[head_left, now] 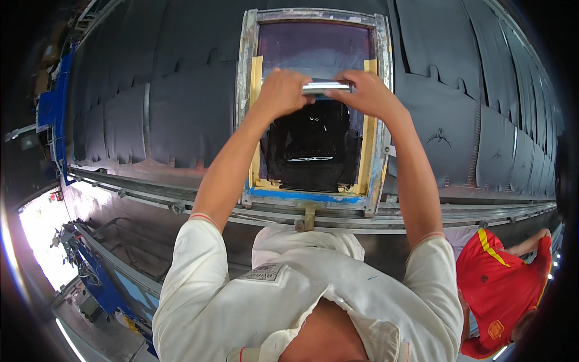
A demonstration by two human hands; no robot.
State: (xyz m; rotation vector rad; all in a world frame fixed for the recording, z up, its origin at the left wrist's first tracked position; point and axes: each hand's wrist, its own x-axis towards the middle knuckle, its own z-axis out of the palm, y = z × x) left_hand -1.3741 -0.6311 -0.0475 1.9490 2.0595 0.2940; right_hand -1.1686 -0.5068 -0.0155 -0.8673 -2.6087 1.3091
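Note:
My left hand [281,93] and my right hand [369,93] are both closed round a silver metal-backed squeegee [325,86], one at each end of it. The squeegee lies crosswise over a screen-printing frame [243,66], just beyond a pool of glossy black ink [307,136]. Its lower edge is hard to make out, so I cannot tell whether it touches the mesh. Purple-dark mesh [316,45] shows beyond my hands. Yellowish tape [256,160] lines the inner sides of the frame, and blue tape [307,196] runs along its near end.
Dark cut panels [181,114] lie along a long table on both sides of the frame. A metal rail [458,214] follows the table's near edge. A person in a red shirt [503,283] is at the lower right. Blue equipment [99,274] stands at the lower left.

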